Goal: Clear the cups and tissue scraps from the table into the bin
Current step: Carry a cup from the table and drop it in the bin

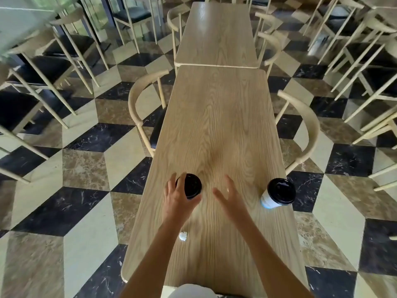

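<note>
Head view: looking down a long wooden table (217, 117) in a café room.
Near cup (189, 186): black-lidded, upright near the table's left edge; left hand (176, 201) wrapped round its side, fingers curled against it, probably about to lift.
Second cup (278, 193): white with black lid, upright by the right edge, untouched.
Right hand (231, 196): fingers spread wide, holding nothing, hovering between the cups; likely bound for the second one.
Tissue scrap (183, 236): crumpled, beside the left forearm.
Bin: not in view.
Writing: faint blue mark on the white cup, unreadable.
Surroundings: empty chairs (142, 108), chequered floor (86, 168).
</note>
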Motion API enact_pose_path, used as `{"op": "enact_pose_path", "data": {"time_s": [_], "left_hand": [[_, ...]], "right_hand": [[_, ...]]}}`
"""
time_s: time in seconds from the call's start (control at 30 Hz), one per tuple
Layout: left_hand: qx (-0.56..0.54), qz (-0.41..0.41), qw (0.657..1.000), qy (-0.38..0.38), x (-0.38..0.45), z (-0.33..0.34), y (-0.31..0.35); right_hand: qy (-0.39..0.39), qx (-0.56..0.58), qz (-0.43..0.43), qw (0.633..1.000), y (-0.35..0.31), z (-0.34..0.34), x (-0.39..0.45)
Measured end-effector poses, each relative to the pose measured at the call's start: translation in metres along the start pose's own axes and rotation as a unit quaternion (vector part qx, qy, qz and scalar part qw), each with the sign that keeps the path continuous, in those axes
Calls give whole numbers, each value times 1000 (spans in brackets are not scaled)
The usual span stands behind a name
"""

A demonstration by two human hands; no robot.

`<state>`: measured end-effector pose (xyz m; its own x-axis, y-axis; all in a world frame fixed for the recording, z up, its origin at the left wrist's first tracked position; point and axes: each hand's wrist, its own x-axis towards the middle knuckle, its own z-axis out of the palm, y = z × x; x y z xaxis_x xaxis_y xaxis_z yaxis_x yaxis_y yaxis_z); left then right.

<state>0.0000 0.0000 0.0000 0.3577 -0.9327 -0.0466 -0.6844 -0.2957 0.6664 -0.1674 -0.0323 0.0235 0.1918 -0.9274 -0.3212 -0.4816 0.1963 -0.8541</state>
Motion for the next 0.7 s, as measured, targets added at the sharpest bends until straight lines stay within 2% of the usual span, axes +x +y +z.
{"op": "enact_pose_path", "data": {"time_s": [0.17, 0.37, 0.53, 0.7], "left_hand": [[39, -31, 998, -24, 7, 12, -1], [9, -51, 999, -1, 14, 16, -3], [-155, -120, 980, 21, 20, 0, -2], [-354, -182, 917, -36, 19, -28, 3]], "right_hand": [[-26, 4, 25, 999, 5, 6, 8], [-44, 19, 52, 998, 15, 18, 17], [-49, 24, 68, 996, 17, 23, 23], [-15, 75, 82, 994, 12, 18, 29]]}}
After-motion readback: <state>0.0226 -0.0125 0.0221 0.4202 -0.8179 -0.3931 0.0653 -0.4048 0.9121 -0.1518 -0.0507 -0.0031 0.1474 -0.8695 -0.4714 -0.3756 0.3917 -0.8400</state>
